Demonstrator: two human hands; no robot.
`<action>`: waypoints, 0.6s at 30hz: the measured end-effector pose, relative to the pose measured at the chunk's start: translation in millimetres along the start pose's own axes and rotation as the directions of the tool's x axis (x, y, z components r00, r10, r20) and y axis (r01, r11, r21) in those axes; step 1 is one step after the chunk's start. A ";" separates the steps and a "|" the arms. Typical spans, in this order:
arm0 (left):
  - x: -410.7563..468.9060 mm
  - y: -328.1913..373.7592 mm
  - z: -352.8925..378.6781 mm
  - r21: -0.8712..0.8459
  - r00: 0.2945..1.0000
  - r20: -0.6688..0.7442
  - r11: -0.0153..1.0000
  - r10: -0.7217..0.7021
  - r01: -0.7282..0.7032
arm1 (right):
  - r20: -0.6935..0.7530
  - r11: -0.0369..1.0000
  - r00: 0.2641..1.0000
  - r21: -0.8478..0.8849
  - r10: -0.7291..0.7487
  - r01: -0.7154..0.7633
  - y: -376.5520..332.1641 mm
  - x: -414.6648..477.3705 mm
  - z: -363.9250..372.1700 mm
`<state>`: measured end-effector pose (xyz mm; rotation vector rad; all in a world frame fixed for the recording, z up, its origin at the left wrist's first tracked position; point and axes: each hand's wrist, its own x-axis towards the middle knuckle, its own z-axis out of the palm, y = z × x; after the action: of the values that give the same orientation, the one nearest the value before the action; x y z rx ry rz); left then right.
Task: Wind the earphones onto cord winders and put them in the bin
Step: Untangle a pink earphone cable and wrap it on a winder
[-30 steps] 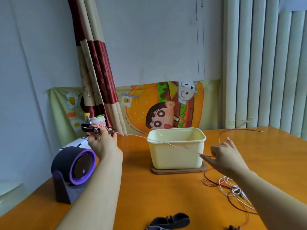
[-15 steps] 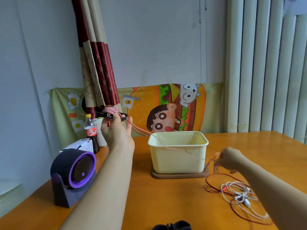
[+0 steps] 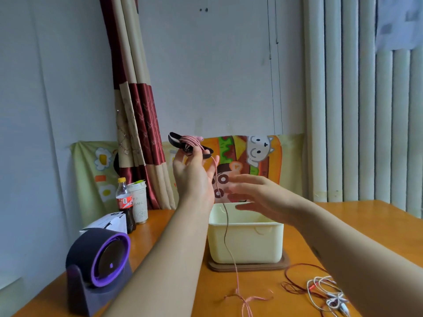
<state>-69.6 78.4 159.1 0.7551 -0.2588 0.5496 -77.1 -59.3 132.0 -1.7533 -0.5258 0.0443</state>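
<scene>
I see my left hand raised above and to the left of the cream bin, its fingers pinching a black cord winder partly wrapped with the pink earphones. Their loose cord hangs down across the bin's front wall to the desk. My right hand hovers over the bin's rim, fingers straight and spread, holding nothing, slightly blurred. A tangle of red and white earphones lies on the desk to the right of the bin. A purple-ringed fan stands to its left.
</scene>
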 end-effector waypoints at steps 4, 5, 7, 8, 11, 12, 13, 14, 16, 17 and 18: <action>0.5 5.4 2.8 0.023 1.000 0.025 1.000 -0.001 0.001 | 0.140 0.977 0.990 0.211 0.002 -0.032 -17.0 -7.2 14.8; 3.0 7.4 1.8 0.016 1.000 0.019 1.000 -0.008 0.007 | 0.131 0.972 0.991 0.231 -0.001 -0.029 -18.3 -8.2 14.9; 7.6 10.6 -0.6 -0.011 1.000 0.002 0.999 -0.031 0.031 | 0.128 0.947 0.992 0.318 0.016 -0.056 -19.7 -8.0 14.1; 8.6 11.7 -1.3 -0.019 0.999 -0.004 0.999 -0.044 0.044 | 0.131 0.931 0.991 0.357 0.032 -0.077 -21.0 -7.5 14.9; 9.4 12.9 -1.7 -0.022 0.997 -0.021 0.997 -0.076 0.076 | 0.093 0.959 0.995 0.276 0.041 -0.065 -27.0 -8.4 19.1; 10.2 14.4 -2.3 -0.026 0.997 -0.024 0.997 -0.072 0.072 | 0.055 0.993 0.998 0.120 0.016 -0.022 -28.8 -9.0 19.0; 11.8 17.3 -2.4 -0.027 0.998 -0.028 0.998 -0.057 0.056 | 0.008 0.994 1.000 -0.102 -0.026 0.027 -32.0 -10.2 18.0; 13.8 20.6 -3.2 -0.021 0.999 -0.037 0.999 -0.033 0.032 | -0.041 0.936 0.995 -0.346 -0.086 0.067 -34.5 -10.6 16.4; 18.5 27.3 -4.6 -0.003 0.998 -0.069 1.000 0.008 -0.009 | -0.102 0.733 0.972 -0.675 -0.210 0.088 -37.5 -7.6 10.6; 19.8 29.3 -4.5 0.009 0.997 -0.070 1.000 0.020 -0.019 | -0.127 0.654 0.962 -0.754 -0.241 0.064 -39.0 -6.1 7.6; 20.0 30.1 -3.9 0.026 0.998 -0.060 0.999 0.028 -0.026 | -0.159 0.585 0.951 -0.810 -0.266 0.028 -39.7 -4.8 4.7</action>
<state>-69.7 106.7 181.9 0.7586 -0.2063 0.6013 -95.7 -50.7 166.7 -2.5463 -0.5269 -0.6519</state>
